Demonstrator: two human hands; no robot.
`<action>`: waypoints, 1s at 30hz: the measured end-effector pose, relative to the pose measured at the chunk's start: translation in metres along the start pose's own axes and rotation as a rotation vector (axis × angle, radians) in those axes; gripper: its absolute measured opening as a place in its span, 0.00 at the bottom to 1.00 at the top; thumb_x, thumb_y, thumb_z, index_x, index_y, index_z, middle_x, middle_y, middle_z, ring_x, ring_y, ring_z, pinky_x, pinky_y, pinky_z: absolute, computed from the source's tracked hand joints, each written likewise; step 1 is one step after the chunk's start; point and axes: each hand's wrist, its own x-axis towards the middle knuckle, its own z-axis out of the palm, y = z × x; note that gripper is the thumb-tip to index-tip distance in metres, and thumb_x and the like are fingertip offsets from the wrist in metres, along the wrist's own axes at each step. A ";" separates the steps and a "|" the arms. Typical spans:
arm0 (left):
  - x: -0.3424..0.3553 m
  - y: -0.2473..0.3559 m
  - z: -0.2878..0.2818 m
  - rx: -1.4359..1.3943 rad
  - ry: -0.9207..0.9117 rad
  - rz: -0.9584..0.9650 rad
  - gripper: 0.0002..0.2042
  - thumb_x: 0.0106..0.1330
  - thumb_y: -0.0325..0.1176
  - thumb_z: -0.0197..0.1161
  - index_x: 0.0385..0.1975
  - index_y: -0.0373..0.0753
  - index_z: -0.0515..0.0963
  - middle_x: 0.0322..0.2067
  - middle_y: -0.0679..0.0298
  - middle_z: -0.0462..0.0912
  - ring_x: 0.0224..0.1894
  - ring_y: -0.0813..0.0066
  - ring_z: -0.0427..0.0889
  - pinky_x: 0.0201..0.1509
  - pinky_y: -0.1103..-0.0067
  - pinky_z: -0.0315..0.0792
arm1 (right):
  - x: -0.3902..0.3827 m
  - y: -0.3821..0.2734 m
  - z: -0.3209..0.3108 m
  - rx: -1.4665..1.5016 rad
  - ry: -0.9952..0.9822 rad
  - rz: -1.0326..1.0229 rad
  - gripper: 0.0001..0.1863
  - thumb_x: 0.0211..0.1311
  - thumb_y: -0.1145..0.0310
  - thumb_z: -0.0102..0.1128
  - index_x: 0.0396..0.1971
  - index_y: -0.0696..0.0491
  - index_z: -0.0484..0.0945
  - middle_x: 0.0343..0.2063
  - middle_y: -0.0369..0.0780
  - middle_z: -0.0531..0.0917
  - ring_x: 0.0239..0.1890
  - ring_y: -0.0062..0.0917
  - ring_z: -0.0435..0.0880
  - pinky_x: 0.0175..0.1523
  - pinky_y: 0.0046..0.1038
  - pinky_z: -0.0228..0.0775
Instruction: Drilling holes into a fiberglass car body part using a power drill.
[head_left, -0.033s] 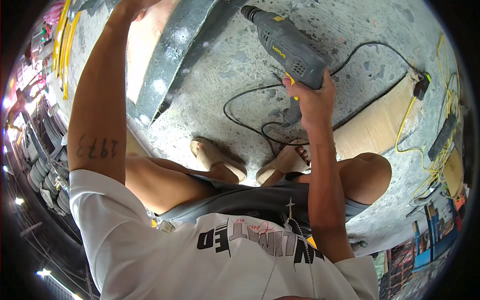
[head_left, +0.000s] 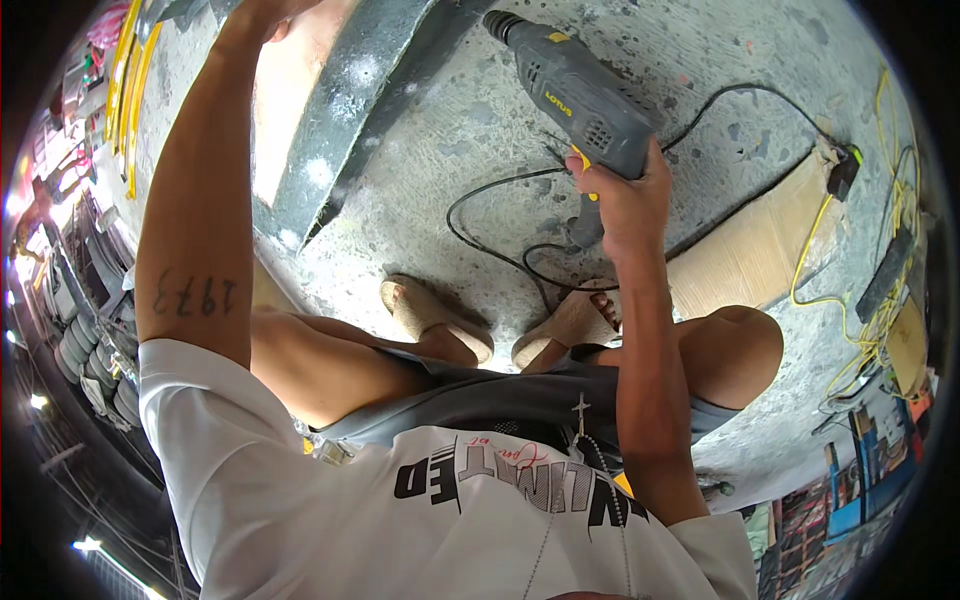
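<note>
My right hand (head_left: 638, 205) is closed round the handle of a grey corded power drill (head_left: 585, 100), a finger at its yellow trigger. The drill is tilted, its black chuck (head_left: 497, 27) pointing up and to the left. Its black cord (head_left: 480, 190) loops over the floor. Up at the top left edge is my left hand (head_left: 280, 12), its fingers mostly outside the picture. It is nearest to a long grey panel (head_left: 345, 110) with whitish patches and a pale, shiny face (head_left: 275, 120) beside it. Whether that hand grips the panel cannot be seen.
My sandalled feet (head_left: 430, 315) are on the rough concrete floor (head_left: 400, 215). To the right lie a flat piece of cardboard (head_left: 750, 235), a black plug connection (head_left: 845, 172) and tangled yellow cord (head_left: 850, 330). Yellow strips (head_left: 125, 90) lie at the far left.
</note>
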 end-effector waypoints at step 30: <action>0.026 -0.026 0.016 0.424 0.037 0.137 0.59 0.66 0.67 0.56 0.73 0.21 0.31 0.65 0.37 0.69 0.72 0.43 0.64 0.75 0.67 0.59 | 0.017 -0.003 0.008 -0.289 0.130 -0.137 0.22 0.44 0.78 0.66 0.45 0.59 0.78 0.34 0.40 0.84 0.32 0.23 0.81 0.37 0.29 0.73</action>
